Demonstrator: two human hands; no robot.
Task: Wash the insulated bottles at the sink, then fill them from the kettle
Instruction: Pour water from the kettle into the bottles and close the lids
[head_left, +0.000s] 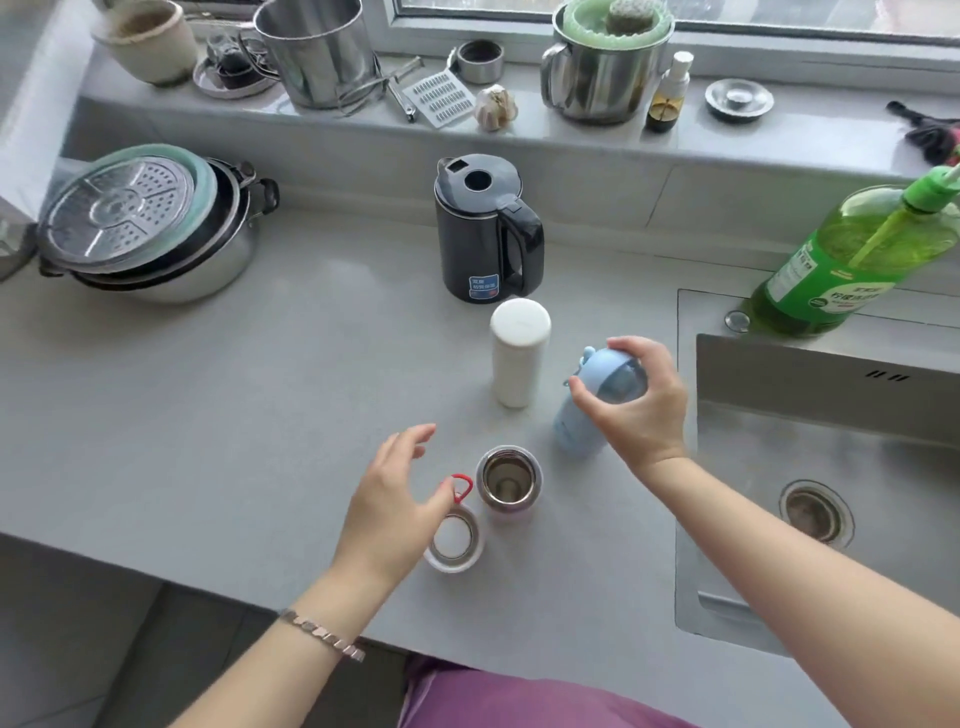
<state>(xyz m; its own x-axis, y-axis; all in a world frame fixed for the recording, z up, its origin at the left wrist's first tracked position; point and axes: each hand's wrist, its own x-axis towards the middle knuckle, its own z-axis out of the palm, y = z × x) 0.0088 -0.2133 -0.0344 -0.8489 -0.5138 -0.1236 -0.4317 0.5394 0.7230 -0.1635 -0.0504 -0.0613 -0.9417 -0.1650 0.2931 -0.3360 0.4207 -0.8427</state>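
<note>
- Blue bottle (574, 422): capped and tilted, on the counter (208, 415) just left of the sink (857, 441). Its top is enclosed by the right hand.
- Right hand (640, 402): reaches in from the sink side, with thumb and fingers curled around the blue bottle's cap from above, grasping it.
- White bottle (519, 353): upright and capped, just left of the blue bottle and in front of the kettle (483, 234).
- Open bottle (509, 479): upright with no lid and its steel interior showing. It stands near the counter's front edge, between the two hands.
- Lid (453, 540): white with a red loop, lying inside-up, touching or just beside the open bottle's left side.
- Left hand (395, 501): fingers loosely spread, holding nothing. It is immediately left of the lid with the thumb tip at the red loop; whether they touch cannot be told.
- Detergent bottle (852, 260): green with a pump top, at the sink's back corner.
</note>
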